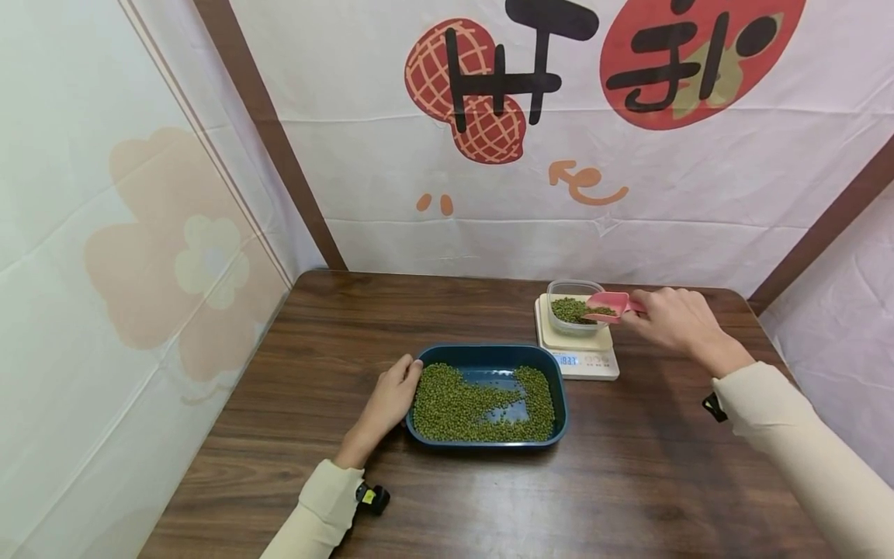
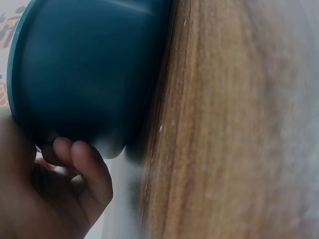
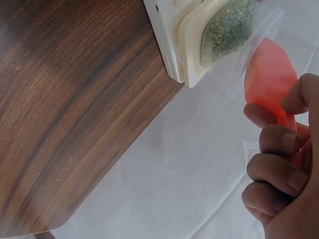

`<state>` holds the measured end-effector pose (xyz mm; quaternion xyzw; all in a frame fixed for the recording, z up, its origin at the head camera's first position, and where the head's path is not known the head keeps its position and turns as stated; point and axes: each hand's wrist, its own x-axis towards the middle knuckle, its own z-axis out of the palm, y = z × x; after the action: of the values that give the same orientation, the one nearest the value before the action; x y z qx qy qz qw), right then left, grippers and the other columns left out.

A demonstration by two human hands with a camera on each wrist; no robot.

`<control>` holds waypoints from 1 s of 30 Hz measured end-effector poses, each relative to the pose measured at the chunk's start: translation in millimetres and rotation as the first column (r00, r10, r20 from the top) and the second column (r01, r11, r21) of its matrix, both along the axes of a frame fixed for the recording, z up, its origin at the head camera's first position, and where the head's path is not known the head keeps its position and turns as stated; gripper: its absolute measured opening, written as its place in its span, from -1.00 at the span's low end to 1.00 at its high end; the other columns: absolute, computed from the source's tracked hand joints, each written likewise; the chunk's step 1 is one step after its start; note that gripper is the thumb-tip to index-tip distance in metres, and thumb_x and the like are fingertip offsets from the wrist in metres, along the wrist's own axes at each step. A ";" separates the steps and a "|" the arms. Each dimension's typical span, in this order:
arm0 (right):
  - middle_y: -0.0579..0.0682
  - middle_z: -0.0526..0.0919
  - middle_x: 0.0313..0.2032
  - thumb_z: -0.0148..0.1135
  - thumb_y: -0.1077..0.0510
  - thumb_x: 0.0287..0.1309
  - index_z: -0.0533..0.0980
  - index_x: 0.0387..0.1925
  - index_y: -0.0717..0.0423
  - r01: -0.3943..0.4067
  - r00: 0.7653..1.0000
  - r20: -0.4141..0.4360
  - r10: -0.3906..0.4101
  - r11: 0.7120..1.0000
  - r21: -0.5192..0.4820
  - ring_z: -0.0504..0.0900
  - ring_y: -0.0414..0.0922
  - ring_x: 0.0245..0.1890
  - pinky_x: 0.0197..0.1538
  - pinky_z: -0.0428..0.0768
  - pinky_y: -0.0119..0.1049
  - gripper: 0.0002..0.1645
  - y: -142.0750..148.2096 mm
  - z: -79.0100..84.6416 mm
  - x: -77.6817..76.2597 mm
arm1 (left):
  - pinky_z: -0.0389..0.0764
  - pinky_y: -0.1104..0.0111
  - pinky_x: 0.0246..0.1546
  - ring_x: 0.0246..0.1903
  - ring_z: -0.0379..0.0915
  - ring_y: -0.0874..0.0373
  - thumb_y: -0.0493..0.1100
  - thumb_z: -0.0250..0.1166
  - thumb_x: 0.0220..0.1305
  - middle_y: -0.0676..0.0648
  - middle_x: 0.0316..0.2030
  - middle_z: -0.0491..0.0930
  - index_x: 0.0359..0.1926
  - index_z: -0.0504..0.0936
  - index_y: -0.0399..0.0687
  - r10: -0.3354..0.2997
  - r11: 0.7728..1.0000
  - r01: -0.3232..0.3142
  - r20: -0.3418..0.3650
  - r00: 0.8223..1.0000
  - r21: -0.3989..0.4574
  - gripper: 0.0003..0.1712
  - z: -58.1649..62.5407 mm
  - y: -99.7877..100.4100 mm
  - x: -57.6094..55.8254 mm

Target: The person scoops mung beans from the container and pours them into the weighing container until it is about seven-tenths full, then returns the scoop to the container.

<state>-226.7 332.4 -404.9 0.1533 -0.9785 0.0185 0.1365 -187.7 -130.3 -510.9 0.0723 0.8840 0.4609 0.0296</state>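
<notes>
Primarily, the coming move was judged to turn on the relation between the mouth of the pink scoop and the rim of the clear container. The scoop's handle was pinched between the thumb and index finger of the right hand, with the other fingers curled about it. The scoop's long axis was directed leftward from that hand, roughly crosswise to the person, so that the mouth was positioned over the container's side nearest the hand. Green beans were seen at the mouth and in the container. Whether the rim was touched by the scoop could not be told.

The container was located just to the left of the right hand and was supported on the white scale, whose display was set below and to the left of the same hand. The right hand was placed much nearer to the container than the left hand.

The blue tray, also loaded with beans, was situated just to the right of the left hand, on the tabletop. Its left end was gripped by that hand, with the fingers curled against the outer wall; the thumb's exact placement could not be determined.
</notes>
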 end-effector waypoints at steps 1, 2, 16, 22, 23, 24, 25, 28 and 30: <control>-0.16 0.14 -0.73 0.13 -0.08 0.16 0.25 -0.65 -0.08 -0.004 1.000 0.001 0.004 1.000 0.002 0.20 -0.12 -0.70 -0.68 0.17 -0.22 -0.62 -0.3 0.1 -0.4 | 0.30 0.30 -0.74 -0.76 0.10 0.07 0.15 -0.20 0.56 -0.10 -0.64 0.23 -0.42 0.26 -0.07 0.000 1.000 0.000 -0.001 1.000 0.001 -0.52 0.1 -0.1 -0.1; -0.16 0.14 -0.73 0.13 -0.08 0.16 0.25 -0.64 -0.08 -0.007 1.000 0.002 0.007 1.000 0.004 0.21 -0.12 -0.70 -0.68 0.17 -0.22 -0.62 -0.5 0.2 -0.6 | 0.29 0.30 -0.73 -0.76 0.10 0.07 0.15 -0.20 0.56 -0.10 -0.63 0.23 -0.42 0.26 -0.07 0.000 1.000 0.000 -0.002 1.000 0.002 -0.52 0.2 -0.2 -0.3; -0.14 0.24 -0.76 0.14 -0.06 0.11 0.27 -0.64 -0.09 -0.003 1.000 0.002 0.003 1.000 0.011 0.28 -0.10 -0.70 -0.67 0.27 -0.17 -0.66 -2.0 0.4 -0.5 | 0.30 0.30 -0.70 -0.74 0.13 0.06 0.15 -0.19 0.56 -0.10 -0.62 0.25 -0.42 0.28 -0.06 0.011 1.000 -0.011 -0.003 1.000 -0.008 -0.52 0.5 -0.1 -0.6; -0.14 0.27 -0.75 0.16 -0.08 0.11 0.31 -0.62 -0.10 -0.015 1.000 0.006 0.015 1.000 0.025 0.29 -0.10 -0.70 -0.67 0.29 -0.16 -0.68 -3.8 1.7 1.7 | 0.28 0.31 -0.70 -0.72 0.13 0.06 0.13 -0.19 0.56 -0.10 -0.62 0.25 -0.42 0.28 -0.06 0.016 1.000 -0.016 -0.007 1.000 -0.016 -0.53 0.4 -0.7 -0.5; -0.14 0.27 -0.75 0.16 -0.09 0.12 0.31 -0.61 -0.10 -0.018 1.000 0.005 0.018 0.999 0.028 0.29 -0.10 -0.71 -0.68 0.29 -0.15 -0.68 -4.1 2.1 2.2 | 0.28 0.31 -0.70 -0.72 0.12 0.06 0.13 -0.19 0.56 -0.10 -0.62 0.24 -0.43 0.27 -0.06 0.015 1.000 -0.015 -0.008 1.000 -0.015 -0.53 0.2 -0.9 -0.5; -0.14 0.27 -0.75 0.16 -0.09 0.12 0.31 -0.62 -0.10 -0.021 1.000 0.001 0.021 0.999 0.032 0.29 -0.10 -0.71 -0.68 0.29 -0.15 -0.67 -4.4 2.4 2.4 | 0.28 0.31 -0.70 -0.73 0.12 0.06 0.13 -0.18 0.56 -0.10 -0.62 0.25 -0.43 0.28 -0.06 0.016 1.000 -0.016 -0.007 1.000 -0.014 -0.53 0.0 -1.0 -0.4; -0.14 0.27 -0.75 0.17 -0.09 0.12 0.30 -0.62 -0.10 -0.023 1.000 -0.005 0.024 0.999 0.036 0.28 -0.10 -0.71 -0.69 0.28 -0.15 -0.66 -4.6 2.8 2.8 | 0.29 0.31 -0.71 -0.73 0.12 0.06 0.13 -0.18 0.56 -0.10 -0.62 0.25 -0.43 0.28 -0.06 0.015 1.000 -0.015 -0.007 1.000 -0.013 -0.53 -0.3 -1.1 -0.5; -0.14 0.26 -0.76 0.18 -0.09 0.12 0.28 -0.64 -0.10 -0.030 0.999 -0.023 0.031 0.999 0.044 0.27 -0.10 -0.72 -0.70 0.27 -0.15 -0.64 -5.2 3.7 3.4 | 0.30 0.30 -0.73 -0.76 0.13 0.06 0.14 -0.18 0.56 -0.10 -0.63 0.25 -0.42 0.27 -0.06 0.014 1.000 -0.014 -0.005 1.000 -0.012 -0.53 -0.8 -1.1 -0.6; -0.14 0.26 -0.76 0.19 -0.09 0.12 0.27 -0.65 -0.10 -0.033 0.999 -0.031 0.034 0.998 0.049 0.26 -0.10 -0.73 -0.70 0.26 -0.15 -0.62 -5.4 4.1 3.6 | 0.31 0.30 -0.74 -0.77 0.13 0.07 0.15 -0.18 0.56 -0.10 -0.64 0.24 -0.42 0.27 -0.05 0.015 1.000 -0.015 -0.007 1.000 -0.014 -0.53 -1.2 -1.0 -0.9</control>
<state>-223.1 327.0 -400.8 0.1733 -0.9737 -0.0053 0.1480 -188.6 -131.3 -512.1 0.0672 0.8878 0.4546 0.0237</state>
